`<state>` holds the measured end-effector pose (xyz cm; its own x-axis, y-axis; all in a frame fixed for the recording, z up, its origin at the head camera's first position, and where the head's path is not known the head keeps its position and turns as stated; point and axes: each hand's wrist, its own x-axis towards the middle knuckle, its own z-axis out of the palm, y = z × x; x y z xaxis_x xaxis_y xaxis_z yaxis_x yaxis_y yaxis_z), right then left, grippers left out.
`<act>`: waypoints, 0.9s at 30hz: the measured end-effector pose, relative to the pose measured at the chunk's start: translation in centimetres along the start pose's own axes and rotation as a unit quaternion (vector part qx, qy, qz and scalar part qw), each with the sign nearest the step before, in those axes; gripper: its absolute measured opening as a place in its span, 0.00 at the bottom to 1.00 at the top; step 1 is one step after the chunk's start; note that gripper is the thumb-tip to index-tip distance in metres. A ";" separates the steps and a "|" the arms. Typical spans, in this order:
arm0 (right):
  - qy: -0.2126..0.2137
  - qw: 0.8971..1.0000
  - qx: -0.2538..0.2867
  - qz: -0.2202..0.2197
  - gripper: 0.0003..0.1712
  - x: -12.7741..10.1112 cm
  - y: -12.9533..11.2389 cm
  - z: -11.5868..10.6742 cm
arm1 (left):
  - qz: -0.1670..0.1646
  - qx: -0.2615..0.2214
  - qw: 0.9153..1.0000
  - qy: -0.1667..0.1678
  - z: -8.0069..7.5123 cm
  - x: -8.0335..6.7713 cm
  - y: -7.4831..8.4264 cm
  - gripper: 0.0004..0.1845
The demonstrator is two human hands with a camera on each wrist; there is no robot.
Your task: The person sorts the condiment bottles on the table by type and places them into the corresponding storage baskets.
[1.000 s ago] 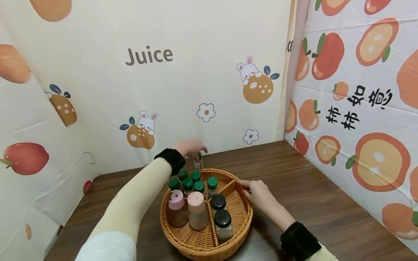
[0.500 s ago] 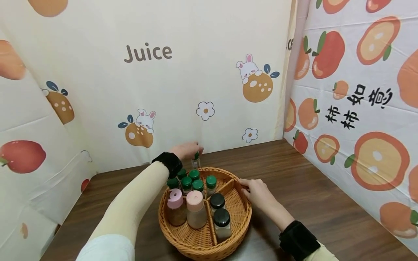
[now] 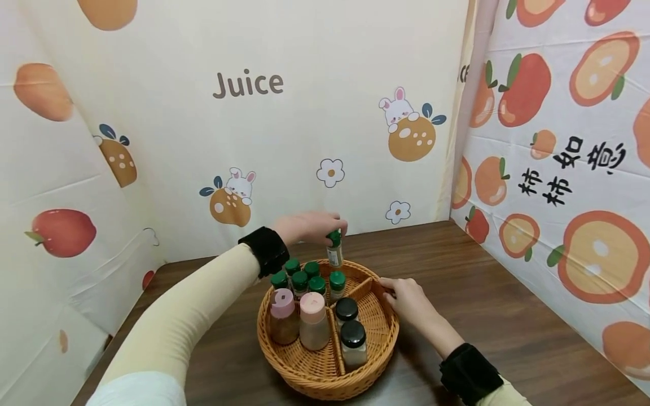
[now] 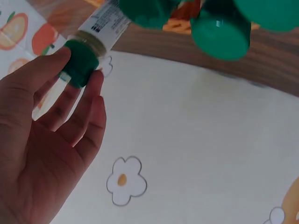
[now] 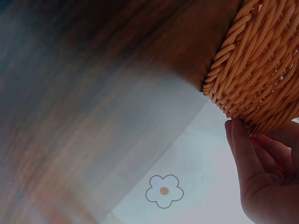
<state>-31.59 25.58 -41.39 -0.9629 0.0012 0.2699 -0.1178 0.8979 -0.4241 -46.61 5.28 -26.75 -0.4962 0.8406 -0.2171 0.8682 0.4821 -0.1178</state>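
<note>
My left hand (image 3: 312, 226) pinches a small spice jar (image 3: 335, 256) by its green cap. The jar hangs upright just over the far rim of the round wicker basket (image 3: 325, 389). In the left wrist view, thumb and fingertips meet around the green cap (image 4: 80, 64), and the clear, labelled body points away from the palm. My right hand (image 3: 412, 301) grips the basket's right rim; the right wrist view shows its fingertips (image 5: 239, 128) against the woven wall. Several green-capped spice jars (image 3: 317, 285) stand in the basket's back left compartment.
Two bottles, one with a purple cap (image 3: 282, 303) and one with a pink cap (image 3: 312, 304), stand in the front left section. Two black-capped jars (image 3: 352, 334) stand right of the wicker divider (image 3: 336, 341). A printed cloth (image 3: 304, 135) hangs behind the wooden table (image 3: 487, 293).
My left hand has taken the green-capped jar from the table behind the basket, lifted it and brought it right and nearer, over the rim. My right hand stays at the rim.
</note>
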 end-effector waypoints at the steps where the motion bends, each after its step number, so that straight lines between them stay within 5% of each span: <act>1: -0.001 1.000 0.000 0.000 0.19 0.0 0.1 0.0 | 0.000 0.000 1.000 -0.007 0.1 -0.1 0.3 0.17; 11: -0.004 1.000 -0.005 -0.004 0.19 0.7 0.6 0.0 | 0.007 0.016 0.998 -0.061 2.9 -0.2 1.3 0.19; 27: -0.009 1.000 0.005 -0.001 0.19 0.9 1.6 -0.2 | -0.010 -0.028 0.999 -0.035 4.0 -0.6 0.6 0.22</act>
<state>-32.56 27.10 -41.69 -0.9667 -0.0088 0.2556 -0.1226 0.8931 -0.4329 -45.77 4.13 -30.57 -0.5093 0.8125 -0.2837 0.8559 0.5126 -0.0684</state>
